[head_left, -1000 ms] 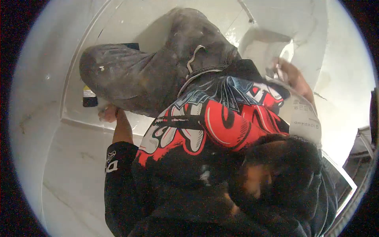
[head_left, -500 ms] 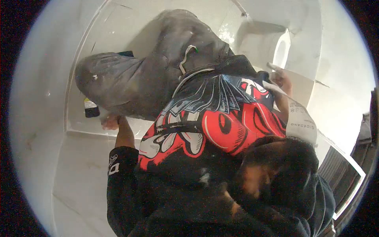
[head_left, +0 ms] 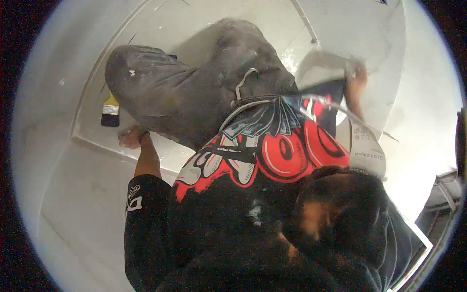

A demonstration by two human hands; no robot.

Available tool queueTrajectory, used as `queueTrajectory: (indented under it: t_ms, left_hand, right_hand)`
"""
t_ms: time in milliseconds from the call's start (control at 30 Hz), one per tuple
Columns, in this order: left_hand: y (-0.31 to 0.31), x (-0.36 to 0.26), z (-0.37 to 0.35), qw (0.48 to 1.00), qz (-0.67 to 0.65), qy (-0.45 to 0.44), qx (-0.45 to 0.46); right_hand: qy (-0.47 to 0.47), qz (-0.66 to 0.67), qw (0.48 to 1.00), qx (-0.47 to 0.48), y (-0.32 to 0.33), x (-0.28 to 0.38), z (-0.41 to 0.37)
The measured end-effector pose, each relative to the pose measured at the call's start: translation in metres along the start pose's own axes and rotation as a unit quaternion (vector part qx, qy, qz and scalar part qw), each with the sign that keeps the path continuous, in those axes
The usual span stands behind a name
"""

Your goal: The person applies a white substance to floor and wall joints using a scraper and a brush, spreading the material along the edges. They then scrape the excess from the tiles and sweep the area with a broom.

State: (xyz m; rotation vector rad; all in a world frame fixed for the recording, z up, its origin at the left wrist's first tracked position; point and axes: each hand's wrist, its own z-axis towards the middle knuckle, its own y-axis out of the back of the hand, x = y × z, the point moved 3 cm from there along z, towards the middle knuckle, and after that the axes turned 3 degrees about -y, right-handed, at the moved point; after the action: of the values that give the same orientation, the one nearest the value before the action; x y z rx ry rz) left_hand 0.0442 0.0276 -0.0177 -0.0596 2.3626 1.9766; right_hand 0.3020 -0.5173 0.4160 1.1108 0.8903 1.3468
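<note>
Knees in dusty grey trousers fold over a recessed panel of white tiled floor, seen from above past a black shirt with a red and white print. The left hand presses down on the floor at the panel's near edge, where a low step runs across, the bare forearm rising from a black sleeve. It grasps nothing that shows, though whether its fingers lie flat or curl under cannot be told. A small paintbrush with a pale yellow handle, metal band and black bristles lies inside the panel close to its left edge, just beyond the left hand and apart from it, beside the left knee. The right hand reaches out to the white surface at the panel's far right corner. It is blurred, so the state of its fingers, and whether they hold anything, cannot be told.
</note>
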Motion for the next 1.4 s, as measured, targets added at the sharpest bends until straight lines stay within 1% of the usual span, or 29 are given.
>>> queueTrajectory:
  t_ms: [33,67,100,133,167,200,233,267,333,400,433,467,500,567,633,733,800,833,900,933,967,1000,1067,1133,1200,1267,1300,1367,1400]
  left_hand:
    - [-0.002,-0.002,-0.004,1.0,0.012,-0.027,0.003]
    - [-0.034,0.016,0.007,0.994,0.087,-0.038,0.046]
    - [-0.041,0.017,0.006,0.982,0.159,-0.041,0.09]
    - [-0.049,0.021,-0.001,0.983,0.156,-0.019,0.093]
    - [-0.022,0.003,-0.012,0.985,0.082,-0.129,-0.074]
    - [-0.006,-0.004,-0.016,0.943,0.022,-0.22,-0.249]
    - [-0.038,0.01,-0.006,0.973,0.064,-0.165,-0.149]
    - [-0.07,0.025,0.006,0.99,0.094,-0.096,-0.045]
    - [-0.077,0.032,0.008,0.984,-0.059,-0.146,-0.087]
    - [-0.045,0.009,0.01,0.986,-0.054,-0.145,-0.062]
    - [-0.042,0.002,0.01,0.992,-0.044,-0.102,-0.062]
    - [-0.039,-0.001,0.011,0.989,-0.054,-0.108,-0.081]
    - [-0.04,-0.006,0.009,0.986,-0.062,-0.122,-0.1]
    - [-0.056,-0.002,0.0,0.989,-0.071,-0.1,-0.086]
    - [-0.054,0.0,0.002,0.992,-0.078,-0.085,-0.06]
    - [-0.051,-0.008,0.007,0.993,-0.086,-0.082,-0.022]
    - [-0.06,-0.005,0.013,0.993,-0.079,-0.074,-0.035]
    - [-0.052,-0.01,0.016,0.991,-0.129,-0.011,-0.035]
    - [-0.062,0.0,0.024,0.993,-0.108,-0.04,-0.027]
    - [-0.071,0.001,0.027,0.994,-0.087,-0.063,-0.015]
    - [-0.064,-0.02,0.01,0.994,-0.079,-0.074,-0.021]
    - [-0.064,-0.042,0.0,0.994,-0.033,-0.086,-0.063]
    - [-0.054,-0.044,0.026,0.988,0.008,-0.1,-0.114]
    - [-0.05,-0.046,0.03,0.996,-0.081,-0.033,-0.031]
    - [-0.046,-0.03,0.02,0.991,-0.127,-0.028,-0.036]
    - [-0.055,-0.023,0.016,0.991,-0.103,-0.068,-0.056]
    - [-0.054,-0.021,0.015,0.991,-0.102,-0.065,-0.053]
    - [-0.054,-0.027,0.016,0.995,-0.016,-0.098,-0.014]
    - [-0.056,-0.03,0.016,0.994,-0.023,-0.107,-0.005]
  right_hand:
    - [0.045,0.035,0.998,0.005,-0.017,0.031,0.038]
    - [-0.006,0.049,0.996,0.07,-0.044,0.04,0.056]
    - [0.053,0.072,0.984,0.153,-0.08,0.047,0.068]
    - [0.024,-0.041,0.979,0.2,-0.11,0.049,0.061]
    - [0.081,-0.134,0.946,0.285,-0.142,0.051,0.057]
    - [0.231,-0.099,0.93,0.269,-0.166,0.054,0.056]
    - [0.284,-0.048,0.925,0.246,-0.178,0.085,0.056]
    - [0.24,-0.007,0.93,0.277,-0.207,0.112,0.063]
    - [0.154,0.08,0.924,0.341,-0.243,0.193,0.051]
    - [0.274,0.15,0.864,0.394,-0.309,0.263,0.033]
    - [0.331,0.136,0.838,0.413,-0.339,0.296,0.017]
    - [0.38,0.121,0.812,0.426,-0.361,0.322,-0.009]
    - [0.408,0.119,0.791,0.441,-0.385,0.333,-0.03]
    - [0.439,0.123,0.758,0.467,-0.424,0.337,-0.08]
    - [0.541,0.104,0.757,0.351,-0.434,0.364,-0.12]
    - [0.572,0.106,0.734,0.351,-0.44,0.408,-0.157]
    - [0.599,0.171,0.711,0.327,-0.44,0.45,-0.172]
    - [0.595,0.176,0.713,0.325,-0.45,0.463,-0.178]
    - [0.639,0.164,0.696,0.284,-0.467,0.49,-0.187]
    - [0.636,0.167,0.701,0.276,-0.474,0.496,-0.189]
    - [0.654,0.171,0.688,0.263,-0.472,0.485,-0.169]
    - [0.673,0.175,0.674,0.251,-0.482,0.48,-0.15]
    - [0.705,0.094,0.646,0.277,-0.47,0.49,-0.157]
    - [0.698,0.049,0.604,0.381,-0.464,0.458,-0.158]
    - [0.648,0.095,0.561,0.506,-0.453,0.403,-0.157]
    - [0.649,0.076,0.616,0.44,-0.467,0.343,-0.13]
    - [0.649,0.075,0.613,0.443,-0.459,0.343,-0.127]
    - [0.431,0.063,0.841,0.321,-0.441,0.345,-0.095]
    - [0.424,0.053,0.846,0.318,-0.445,0.339,-0.093]
